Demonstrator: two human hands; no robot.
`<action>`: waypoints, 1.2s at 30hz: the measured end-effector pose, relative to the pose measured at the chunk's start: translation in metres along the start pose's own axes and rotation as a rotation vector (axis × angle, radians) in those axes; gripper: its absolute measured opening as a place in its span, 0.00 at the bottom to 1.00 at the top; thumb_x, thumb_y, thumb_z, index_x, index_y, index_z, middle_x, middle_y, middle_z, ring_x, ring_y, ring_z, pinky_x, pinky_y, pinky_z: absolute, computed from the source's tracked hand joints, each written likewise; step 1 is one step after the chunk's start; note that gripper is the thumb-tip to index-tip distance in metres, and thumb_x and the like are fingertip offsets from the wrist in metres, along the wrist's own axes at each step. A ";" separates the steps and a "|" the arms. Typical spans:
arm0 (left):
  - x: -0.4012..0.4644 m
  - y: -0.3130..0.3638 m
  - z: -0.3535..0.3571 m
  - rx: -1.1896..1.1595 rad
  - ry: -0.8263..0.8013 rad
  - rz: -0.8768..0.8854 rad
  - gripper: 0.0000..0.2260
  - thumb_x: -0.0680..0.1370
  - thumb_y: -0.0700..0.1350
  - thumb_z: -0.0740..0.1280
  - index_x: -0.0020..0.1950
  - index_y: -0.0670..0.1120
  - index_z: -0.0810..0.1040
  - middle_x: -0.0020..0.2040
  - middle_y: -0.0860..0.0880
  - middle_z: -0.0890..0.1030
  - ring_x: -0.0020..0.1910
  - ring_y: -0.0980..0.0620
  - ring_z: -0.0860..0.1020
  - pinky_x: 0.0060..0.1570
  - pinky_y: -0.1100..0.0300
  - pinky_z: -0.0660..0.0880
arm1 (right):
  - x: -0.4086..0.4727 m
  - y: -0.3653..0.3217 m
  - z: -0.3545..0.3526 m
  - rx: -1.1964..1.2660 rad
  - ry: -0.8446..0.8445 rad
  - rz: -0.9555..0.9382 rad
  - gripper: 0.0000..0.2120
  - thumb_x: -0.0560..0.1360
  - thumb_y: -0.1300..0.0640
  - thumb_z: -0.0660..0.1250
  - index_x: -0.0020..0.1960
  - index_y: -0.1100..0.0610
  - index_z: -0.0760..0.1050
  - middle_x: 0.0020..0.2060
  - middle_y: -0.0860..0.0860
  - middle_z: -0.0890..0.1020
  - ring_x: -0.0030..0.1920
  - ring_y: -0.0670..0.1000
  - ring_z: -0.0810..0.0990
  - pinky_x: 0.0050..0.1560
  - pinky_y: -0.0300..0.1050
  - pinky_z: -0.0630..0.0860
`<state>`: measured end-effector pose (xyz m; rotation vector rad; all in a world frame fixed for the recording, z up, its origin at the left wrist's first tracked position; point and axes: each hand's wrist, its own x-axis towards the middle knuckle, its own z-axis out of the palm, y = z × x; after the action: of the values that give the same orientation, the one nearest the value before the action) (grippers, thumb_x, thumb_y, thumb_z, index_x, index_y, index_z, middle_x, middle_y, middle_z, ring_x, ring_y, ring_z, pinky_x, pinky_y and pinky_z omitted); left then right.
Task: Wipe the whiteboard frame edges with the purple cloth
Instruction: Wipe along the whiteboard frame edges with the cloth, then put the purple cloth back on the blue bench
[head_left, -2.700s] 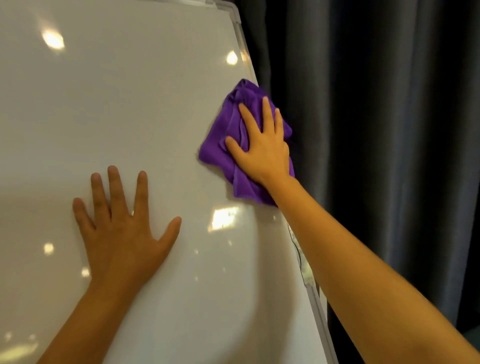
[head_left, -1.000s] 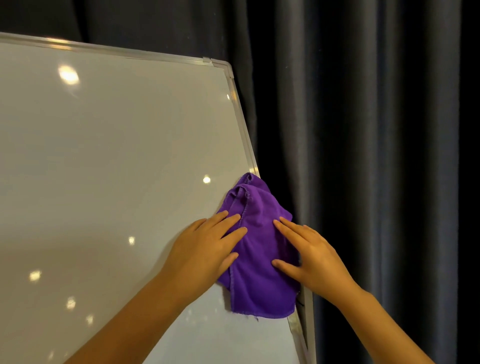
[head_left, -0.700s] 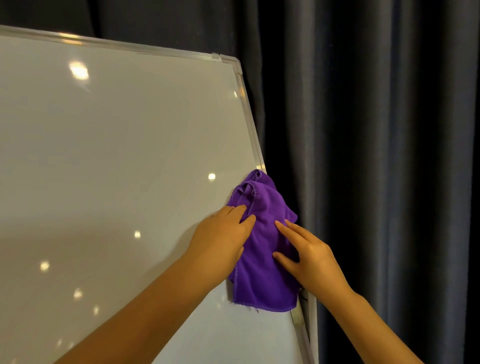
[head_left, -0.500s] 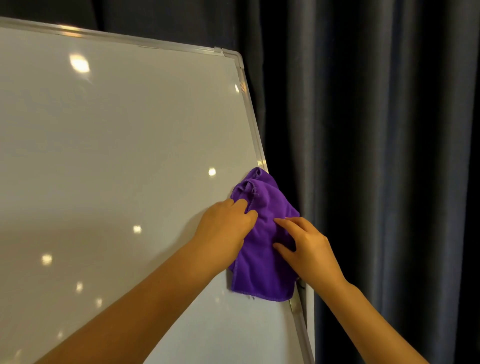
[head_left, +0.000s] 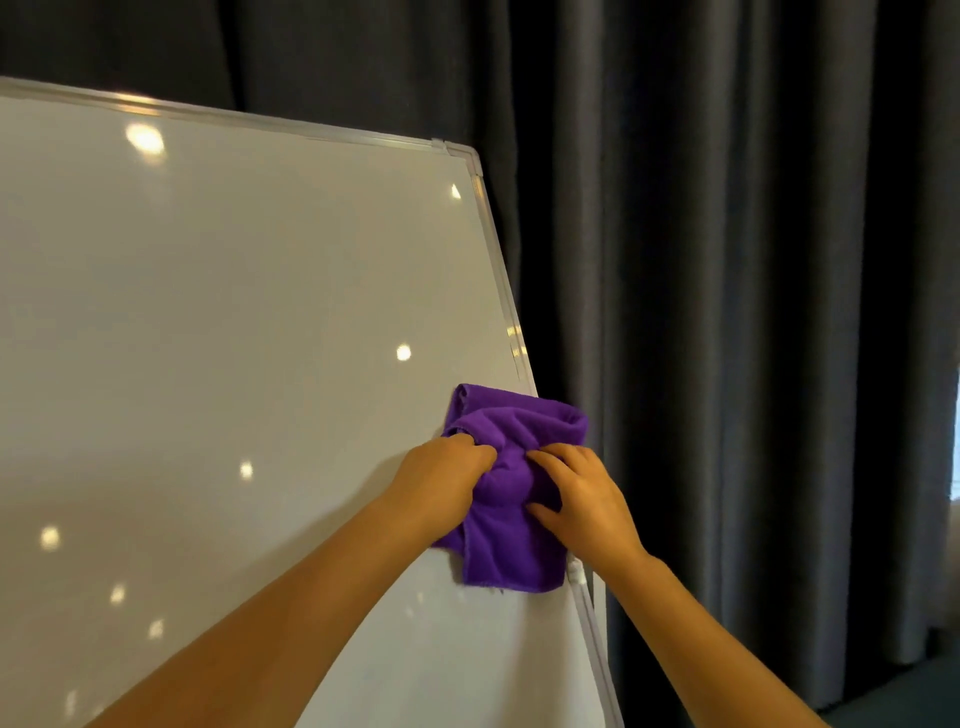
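At the right-hand edge of the whiteboard (head_left: 234, 338), about halfway down its silver frame (head_left: 501, 291), the purple cloth (head_left: 514, 499) lies bunched over the rim, partly on the white surface and partly lapping past the frame toward the dark curtain (head_left: 727, 312). It looks light, soft and limp, a thing that will crumple and fold wherever it is squeezed and will drape round a narrow edge with no resistance; it probably slides easily on the glossy board, so it wants gathering into a thick wad and taking by the middle, with the fabric wrapped over the frame lip. The left hand (head_left: 441, 486) has its fingers curled tight into the cloth's left side, gripping a fold. The right hand (head_left: 582, 499) lies on the right side, its fingers (head_left: 545, 460) bent and pinching into the fabric, thumb pressed against the lower part. Neither hand holds anything else.
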<state>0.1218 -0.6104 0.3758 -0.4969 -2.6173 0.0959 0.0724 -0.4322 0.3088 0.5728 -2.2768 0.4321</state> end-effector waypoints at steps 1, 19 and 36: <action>-0.003 -0.002 0.002 -0.035 -0.013 -0.009 0.08 0.78 0.40 0.59 0.56 0.45 0.72 0.54 0.46 0.77 0.51 0.46 0.75 0.49 0.55 0.73 | -0.002 -0.003 0.002 0.012 0.016 -0.001 0.24 0.71 0.50 0.69 0.65 0.53 0.71 0.61 0.50 0.76 0.63 0.52 0.71 0.61 0.45 0.71; -0.052 -0.017 -0.027 -0.469 -0.255 0.035 0.13 0.72 0.40 0.71 0.56 0.46 0.78 0.53 0.48 0.79 0.47 0.53 0.76 0.40 0.69 0.72 | -0.023 -0.054 -0.089 0.074 -0.549 0.160 0.14 0.71 0.57 0.70 0.56 0.55 0.76 0.53 0.53 0.81 0.53 0.54 0.79 0.55 0.50 0.78; -0.023 0.108 0.003 -0.852 -0.303 0.342 0.11 0.72 0.42 0.72 0.47 0.55 0.74 0.44 0.57 0.76 0.40 0.60 0.76 0.30 0.73 0.73 | -0.105 0.005 -0.209 -0.103 -0.604 0.375 0.13 0.69 0.57 0.71 0.53 0.53 0.76 0.46 0.47 0.79 0.46 0.48 0.76 0.50 0.46 0.77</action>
<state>0.1746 -0.5181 0.3463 -1.2926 -2.7311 -0.9322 0.2560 -0.3026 0.3723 0.2337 -2.9863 0.3456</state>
